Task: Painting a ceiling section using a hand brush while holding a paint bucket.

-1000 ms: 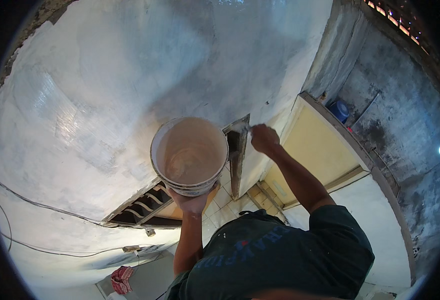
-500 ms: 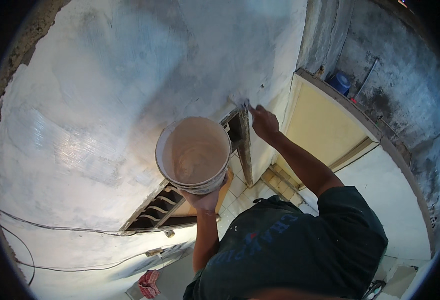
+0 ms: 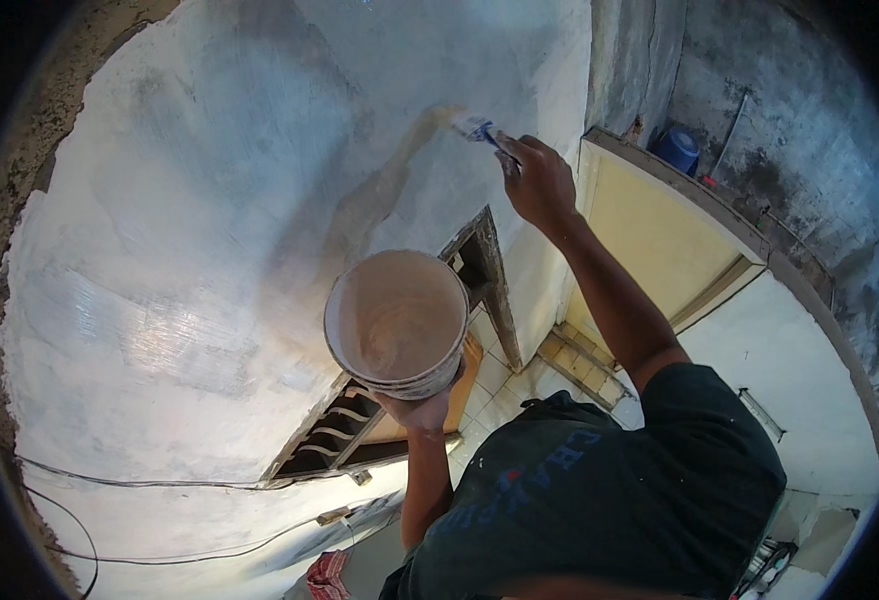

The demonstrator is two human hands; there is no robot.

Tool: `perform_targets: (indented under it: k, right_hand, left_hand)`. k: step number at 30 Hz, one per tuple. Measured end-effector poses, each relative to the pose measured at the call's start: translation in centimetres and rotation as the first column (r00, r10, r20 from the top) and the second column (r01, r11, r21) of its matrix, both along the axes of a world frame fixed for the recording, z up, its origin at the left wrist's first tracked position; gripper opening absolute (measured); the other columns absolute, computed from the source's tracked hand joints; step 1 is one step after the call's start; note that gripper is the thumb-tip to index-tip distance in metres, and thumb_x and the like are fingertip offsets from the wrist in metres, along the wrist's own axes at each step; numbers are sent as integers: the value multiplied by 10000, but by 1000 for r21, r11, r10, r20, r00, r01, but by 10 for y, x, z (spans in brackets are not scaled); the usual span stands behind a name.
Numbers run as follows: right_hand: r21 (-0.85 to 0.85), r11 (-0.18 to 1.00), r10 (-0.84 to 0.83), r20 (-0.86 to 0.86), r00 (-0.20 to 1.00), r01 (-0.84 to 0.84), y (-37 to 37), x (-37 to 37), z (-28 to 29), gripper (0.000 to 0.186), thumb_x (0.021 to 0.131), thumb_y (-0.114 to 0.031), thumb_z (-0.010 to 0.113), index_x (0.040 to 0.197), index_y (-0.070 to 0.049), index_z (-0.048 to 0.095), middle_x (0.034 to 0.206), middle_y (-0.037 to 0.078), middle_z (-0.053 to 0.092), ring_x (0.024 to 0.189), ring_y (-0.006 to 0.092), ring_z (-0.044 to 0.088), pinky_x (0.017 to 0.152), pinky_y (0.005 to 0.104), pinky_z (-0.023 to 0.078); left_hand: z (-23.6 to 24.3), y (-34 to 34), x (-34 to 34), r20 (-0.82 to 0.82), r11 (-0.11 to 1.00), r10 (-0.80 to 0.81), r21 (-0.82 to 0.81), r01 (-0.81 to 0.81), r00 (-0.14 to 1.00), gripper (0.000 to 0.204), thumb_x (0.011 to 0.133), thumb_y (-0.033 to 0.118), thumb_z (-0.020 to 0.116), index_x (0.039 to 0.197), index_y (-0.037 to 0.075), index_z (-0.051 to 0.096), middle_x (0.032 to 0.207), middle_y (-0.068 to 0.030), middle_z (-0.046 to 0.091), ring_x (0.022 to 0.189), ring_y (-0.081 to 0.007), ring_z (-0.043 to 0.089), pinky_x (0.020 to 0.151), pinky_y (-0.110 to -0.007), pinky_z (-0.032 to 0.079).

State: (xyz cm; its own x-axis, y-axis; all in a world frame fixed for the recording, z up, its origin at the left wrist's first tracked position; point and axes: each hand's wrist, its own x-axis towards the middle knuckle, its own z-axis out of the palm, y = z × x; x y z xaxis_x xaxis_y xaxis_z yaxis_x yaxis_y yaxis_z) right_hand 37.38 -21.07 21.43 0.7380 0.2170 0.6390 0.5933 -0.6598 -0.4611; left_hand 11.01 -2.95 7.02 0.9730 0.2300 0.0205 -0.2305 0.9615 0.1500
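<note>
1 brush (image 3: 480, 130), at whitish wall (image 3: 190, 220); we're clamping R hand (image 3: 540, 182) fingers on it. 1 bkt. (image 3: 415, 384) w/ pale mix (image 3: 397, 335), below brush; we're supporting it w/ L hand (image 3: 420, 409), fingers mostly hidden, can't tell spread. Also seeing: barred opening (image 3: 332, 433), bkt. partly blocking it; blue tub (image 3: 678, 150), upper R; cables (image 3: 140, 482), lower L.

Blue lettering (image 3: 566, 462) across dark shirt (image 3: 650, 490), small red mark (image 3: 512, 474) beside

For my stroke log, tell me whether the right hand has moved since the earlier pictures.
Yes, upward in the view: the right hand was lower than the top corner of the dark opening's frame; now it is higher.
</note>
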Motion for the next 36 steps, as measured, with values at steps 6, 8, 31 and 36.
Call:
perform_targets:
  k: [6, 8, 31, 36]
  right_hand:
    - [-110, 994, 16, -80, 997, -25, 11, 15, -140, 437, 938, -72, 505, 1358, -164, 585, 952, 179, 600, 803, 407, 640, 676, 501, 540]
    - [-241, 969, 6, -202, 979, -56, 8, -2, -157, 463, 936, -72, 495, 1383, -177, 560, 1006, 186, 605, 848, 413, 652, 722, 508, 552]
    - [-660, 602, 493, -136, 859, -450, -31, -146, 101, 197, 793, -55, 717, 983, -70, 768, 920, 89, 724, 810, 278, 706, 729, 388, 552]
    - [-758, 482, 605, -73, 793, -438, 2, -143, 85, 124, 798, -85, 658, 879, -87, 752, 836, 116, 727, 867, 283, 728, 724, 376, 574]
  left_hand:
    - [5, 2, -1, -47, 996, -7, 92, 12, 999, 952, 819, 768, 540, 1560, 241, 256, 1579, -144, 287, 1443, -419, 287, 1051, -697, 320]
    - [6, 5, -3, -42, 998, 6, 66, -3, 999, 955, 822, 779, 521, 1561, 236, 252, 1578, -146, 287, 1439, -426, 292, 1049, -705, 318]
    - [22, 36, 29, 52, 897, 258, 359, -260, 965, 742, 987, 648, 315, 1488, 113, 434, 1467, -137, 511, 1321, -330, 511, 1106, -492, 421]
    - [27, 48, 33, 263, 943, 139, 259, -209, 955, 730, 986, 644, 340, 1481, 119, 448, 1447, -138, 533, 1311, -324, 526, 1101, -490, 432]
